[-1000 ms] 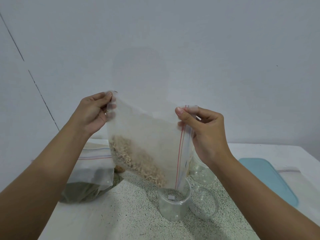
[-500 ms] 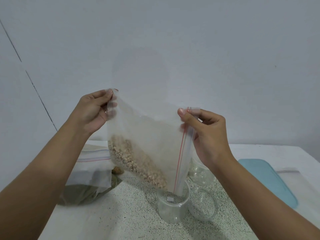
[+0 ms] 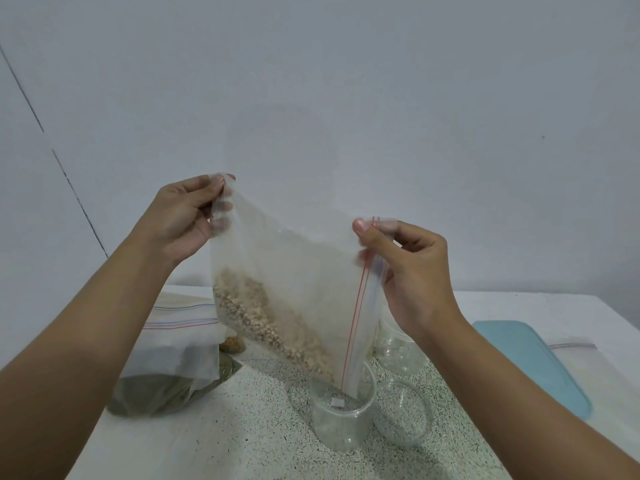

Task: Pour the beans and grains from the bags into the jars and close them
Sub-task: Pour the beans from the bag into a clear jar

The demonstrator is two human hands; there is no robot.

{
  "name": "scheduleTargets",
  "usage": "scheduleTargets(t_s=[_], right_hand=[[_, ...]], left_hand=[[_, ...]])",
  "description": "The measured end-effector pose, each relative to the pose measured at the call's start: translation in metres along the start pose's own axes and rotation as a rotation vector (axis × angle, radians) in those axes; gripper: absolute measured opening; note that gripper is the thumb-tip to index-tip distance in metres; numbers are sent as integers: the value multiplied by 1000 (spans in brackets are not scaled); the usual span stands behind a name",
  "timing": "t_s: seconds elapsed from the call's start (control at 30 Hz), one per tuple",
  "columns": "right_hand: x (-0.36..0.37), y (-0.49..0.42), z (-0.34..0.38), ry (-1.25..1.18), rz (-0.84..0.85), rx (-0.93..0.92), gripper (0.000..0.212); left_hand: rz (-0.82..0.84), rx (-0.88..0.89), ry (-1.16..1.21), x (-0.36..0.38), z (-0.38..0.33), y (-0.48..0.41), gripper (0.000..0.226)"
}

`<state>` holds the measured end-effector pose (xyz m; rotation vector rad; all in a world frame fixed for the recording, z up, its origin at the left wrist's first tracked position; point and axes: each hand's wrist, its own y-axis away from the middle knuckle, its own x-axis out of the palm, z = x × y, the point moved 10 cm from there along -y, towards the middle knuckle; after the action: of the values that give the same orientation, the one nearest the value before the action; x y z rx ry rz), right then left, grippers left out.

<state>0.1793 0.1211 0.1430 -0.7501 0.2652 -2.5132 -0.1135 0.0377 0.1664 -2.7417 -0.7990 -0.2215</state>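
I pinch the bag [image 3: 294, 289] with left hand [image 3: 183, 216] and right hand [image 3: 412, 271], tilted so grains slide toward the jar [image 3: 341, 420] beneath my right grip.

No legible txt, brand or nr anywhere; small white tag [image 3: 336, 402] inside the clear jar [image 3: 341, 433] is too small to read, may be blank; held bag [image 3: 298, 271] carries only a red zip line, no lettering visible.
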Motion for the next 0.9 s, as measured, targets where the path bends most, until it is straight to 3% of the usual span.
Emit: scheduleTargets(t_s=[0.2, 0.43, 0.9], right_hand=[[2, 1, 2, 12, 9, -8, 9], [-5, 3, 1, 14, -14, -1, 11], [-9, 6, 0, 10, -23, 5, 12]], left_hand=[[4, 8, -15, 5, -8, -4, 31], [-2, 7, -44, 11, -11, -1, 13], [9, -2, -41, 13, -10, 4, 29]])
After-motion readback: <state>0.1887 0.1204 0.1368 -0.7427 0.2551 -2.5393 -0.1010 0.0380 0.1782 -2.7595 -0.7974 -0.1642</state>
